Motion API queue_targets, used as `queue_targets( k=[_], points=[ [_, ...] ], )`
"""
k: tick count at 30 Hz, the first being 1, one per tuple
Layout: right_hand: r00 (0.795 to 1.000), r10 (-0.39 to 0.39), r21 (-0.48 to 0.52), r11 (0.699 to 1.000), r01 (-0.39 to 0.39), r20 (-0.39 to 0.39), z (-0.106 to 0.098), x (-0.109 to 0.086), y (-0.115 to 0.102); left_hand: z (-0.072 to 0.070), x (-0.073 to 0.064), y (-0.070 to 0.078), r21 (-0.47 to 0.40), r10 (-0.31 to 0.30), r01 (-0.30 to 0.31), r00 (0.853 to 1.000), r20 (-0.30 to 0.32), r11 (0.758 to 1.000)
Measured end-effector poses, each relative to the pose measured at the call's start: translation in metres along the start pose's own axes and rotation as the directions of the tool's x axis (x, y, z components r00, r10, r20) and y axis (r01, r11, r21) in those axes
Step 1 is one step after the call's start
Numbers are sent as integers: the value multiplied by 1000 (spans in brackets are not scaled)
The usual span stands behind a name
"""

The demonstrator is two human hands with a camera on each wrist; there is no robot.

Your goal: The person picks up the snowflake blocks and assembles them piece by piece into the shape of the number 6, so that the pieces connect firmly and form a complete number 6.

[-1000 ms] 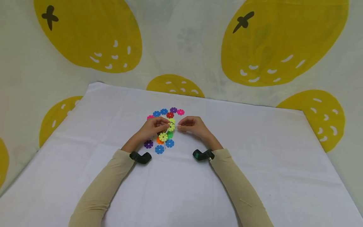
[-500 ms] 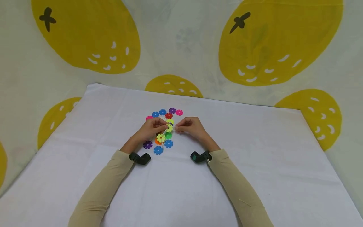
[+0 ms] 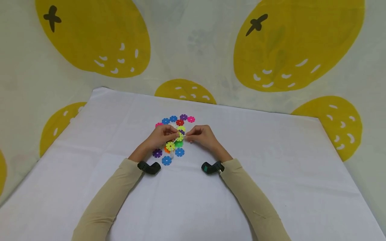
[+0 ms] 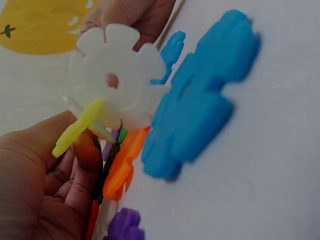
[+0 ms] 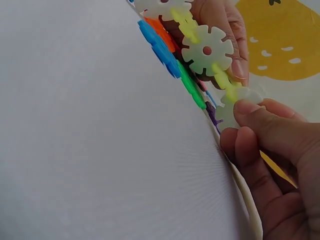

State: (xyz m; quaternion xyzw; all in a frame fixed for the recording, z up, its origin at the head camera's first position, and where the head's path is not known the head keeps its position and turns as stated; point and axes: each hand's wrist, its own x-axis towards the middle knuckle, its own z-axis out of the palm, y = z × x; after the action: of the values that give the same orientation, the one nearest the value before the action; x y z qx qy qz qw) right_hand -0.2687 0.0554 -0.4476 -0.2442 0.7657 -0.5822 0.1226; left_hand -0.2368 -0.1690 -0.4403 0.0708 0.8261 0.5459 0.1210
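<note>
In the head view, both hands hold a short chain of slotted snowflake discs, alternating yellow (image 3: 170, 146) and translucent white, just above the table. My left hand (image 3: 163, 135) pinches the chain near its middle, beside a yellow disc (image 4: 77, 129) in the left wrist view. A white disc (image 4: 135, 62) sticks out there at the chain's near end. At the other end, my right hand (image 3: 202, 136) pinches a white disc (image 5: 227, 116) between thumb and fingers, touching the last yellow disc (image 5: 222, 77). Fingers partly cover where these two meet.
Loose discs lie around and beneath the hands: blue (image 3: 167, 160), purple (image 3: 157, 153), green (image 3: 179, 144), red (image 3: 180, 122) and pink (image 3: 191, 119). A white cloth (image 3: 271, 174) covers the table. Behind it hangs a curtain with a yellow fruit print (image 3: 289, 43).
My right hand has moved slightly left, bringing its white disc up to the chain's end. The left hand stays nearly in place, and the chain's lower end has shifted a little left.
</note>
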Motion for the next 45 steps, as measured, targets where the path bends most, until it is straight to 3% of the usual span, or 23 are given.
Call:
queue_targets(
  k=[8,15,24,29,37,45],
  points=[
    [1000,9,38,999,-8,-24,4,-1,-2,0,-2,-1,2,12,-12,1000,2,1000],
    [998,60,3,998,-60,4,2,3,-5,-3,0,-3,-11,40,-40,999,28,999],
    [990,132,-71,989,-129,47,1,13,-5,-8,0,-4,-93,24,-17,997,72,996],
    [989,120,-173,980,-102,91,0,20,-5,-10,0,-6,-105,20,-11,997,80,994],
    [980,58,-312,950,5,192,-1,29,-8,-8,-2,-2,-94,53,-45,995,85,995],
    [987,105,-250,966,-72,121,2,25,-8,-8,-2,-3,-82,39,-32,996,79,996]
  ],
)
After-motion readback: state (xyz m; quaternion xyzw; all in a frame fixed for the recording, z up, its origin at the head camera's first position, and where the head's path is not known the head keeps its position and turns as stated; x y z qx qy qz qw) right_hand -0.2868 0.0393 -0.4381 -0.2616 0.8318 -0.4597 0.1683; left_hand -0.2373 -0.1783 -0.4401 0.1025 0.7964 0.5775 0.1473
